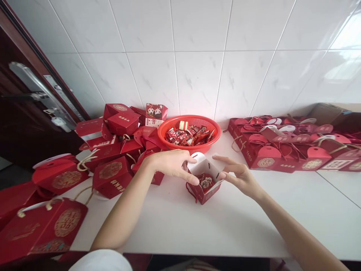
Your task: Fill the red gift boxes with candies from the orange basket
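Observation:
A small red gift box [209, 195] with a white inside stands on the white table, its top flaps up. Inside it lies a red packet with a printed figure [205, 181]. My left hand [175, 165] is at the box's left side, thumb and fingers apart around the near and far edges. On the other side, my right hand [239, 177] has its fingers stretched out, the thumb at the right wall and the index finger by the far flap. A red cord hangs at the box's lower left.
An orange plastic basket [166, 145] of wrapped sweets [187, 136] stands against the tiled wall. Closed red boxes with rope handles [113, 177] are piled at left. Rows of red boxes [282, 150] fill the right, beside a cardboard box [328, 113]. A door handle [36, 90] is at far left.

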Tool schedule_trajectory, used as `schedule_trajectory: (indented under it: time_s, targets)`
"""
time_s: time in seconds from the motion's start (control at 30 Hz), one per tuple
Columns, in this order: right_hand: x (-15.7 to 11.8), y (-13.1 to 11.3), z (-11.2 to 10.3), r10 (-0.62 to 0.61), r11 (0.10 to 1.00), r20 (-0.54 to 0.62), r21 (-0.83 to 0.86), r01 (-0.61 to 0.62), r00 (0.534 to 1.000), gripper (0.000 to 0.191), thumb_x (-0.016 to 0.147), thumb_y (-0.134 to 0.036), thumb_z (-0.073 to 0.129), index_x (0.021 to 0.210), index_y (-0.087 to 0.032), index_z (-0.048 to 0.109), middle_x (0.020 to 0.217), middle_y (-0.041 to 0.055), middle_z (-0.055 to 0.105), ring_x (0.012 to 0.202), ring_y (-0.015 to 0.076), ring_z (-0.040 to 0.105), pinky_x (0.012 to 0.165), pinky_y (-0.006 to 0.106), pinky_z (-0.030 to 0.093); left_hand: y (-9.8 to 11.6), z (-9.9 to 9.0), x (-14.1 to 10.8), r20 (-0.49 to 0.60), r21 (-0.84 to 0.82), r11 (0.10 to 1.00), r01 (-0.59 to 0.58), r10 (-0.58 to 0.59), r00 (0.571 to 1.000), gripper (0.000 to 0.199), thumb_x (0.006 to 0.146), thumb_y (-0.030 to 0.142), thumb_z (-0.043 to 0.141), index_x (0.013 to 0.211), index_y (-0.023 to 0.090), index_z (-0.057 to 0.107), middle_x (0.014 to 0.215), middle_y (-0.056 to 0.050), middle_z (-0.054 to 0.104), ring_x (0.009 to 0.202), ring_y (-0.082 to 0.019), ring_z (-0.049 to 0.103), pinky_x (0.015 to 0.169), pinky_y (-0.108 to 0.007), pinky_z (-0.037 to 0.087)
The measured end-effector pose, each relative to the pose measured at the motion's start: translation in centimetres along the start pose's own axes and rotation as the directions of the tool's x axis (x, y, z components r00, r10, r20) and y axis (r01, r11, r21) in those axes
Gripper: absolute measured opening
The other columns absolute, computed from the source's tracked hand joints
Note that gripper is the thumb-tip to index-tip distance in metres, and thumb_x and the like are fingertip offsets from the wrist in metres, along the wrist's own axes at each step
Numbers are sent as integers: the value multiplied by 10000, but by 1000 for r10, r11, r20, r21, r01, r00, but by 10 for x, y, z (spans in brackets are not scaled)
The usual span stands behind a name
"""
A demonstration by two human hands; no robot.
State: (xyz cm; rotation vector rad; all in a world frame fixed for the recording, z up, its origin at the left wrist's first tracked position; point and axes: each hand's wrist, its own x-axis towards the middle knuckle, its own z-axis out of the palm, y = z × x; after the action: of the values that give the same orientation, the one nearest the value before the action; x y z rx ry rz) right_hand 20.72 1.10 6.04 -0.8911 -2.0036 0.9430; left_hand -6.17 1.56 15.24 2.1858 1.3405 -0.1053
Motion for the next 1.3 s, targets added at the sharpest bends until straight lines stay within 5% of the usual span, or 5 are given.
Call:
schedule_trajectory:
  time_s: [0.27, 0.53, 0.73, 0.9, 1.3]
  targets:
    - [-10, 14, 11, -95, 994, -207, 34, 104, 974, 483, 844, -463, 728, 1267, -271, 593, 1401, 124, 576, 1308, 303, 534, 1100, 503, 426, 4, 8, 11, -95, 78, 994, -72, 79, 992, 612, 811, 659, 615, 1244, 228, 659, 1050, -53, 613, 950, -236, 611, 774, -274, 425]
    - [-18, 16, 25, -154, 988, -119, -19, 153, 981, 397, 998, -510, 447, 1272, -243, 554, 1156, 121, 692, 1123, 274, 642, 964, 445, 514, 10, 24, 27, -217, 66, 994, -86, 98, 971, 747, 794, 394, 690, 1458, 288, 366, 1304, -79, 600, 1201, -302, 558, 833, -315, 427]
    - [-19, 20, 24, -183, 983, -95, -27, 182, 978, 425, 988, -540, 457, 1258, -229, 560, 1187, 124, 683, 1144, 278, 638, 953, 429, 525, 12, 22, 27, -164, 81, 992, -94, 106, 981, 322, 810, 426, 671, 1055, 235, 589, 1059, -44, 638, 966, -249, 615, 720, -291, 416]
    - [-16, 23, 32, -173, 984, -226, -90, 156, 959, 268, 969, -401, 556, 1197, -261, 575, 1092, 79, 709, 1036, 243, 676, 915, 409, 547, 11, 22, 28, -48, 64, 987, -145, 149, 988, 516, 864, 669, 530, 1102, 229, 659, 1066, -61, 624, 962, -243, 609, 769, -294, 435]
    - [-1, 36, 25, 312, 934, -188, 242, -263, 932, 509, 901, -618, 526, 1278, -288, 614, 1399, 60, 604, 1282, 288, 549, 1059, 443, 442, 12, 38, 42, -94, 5, 975, -220, 219, 971, 453, 896, 487, 589, 1285, 259, 627, 1235, -73, 615, 1125, -260, 596, 921, -331, 452]
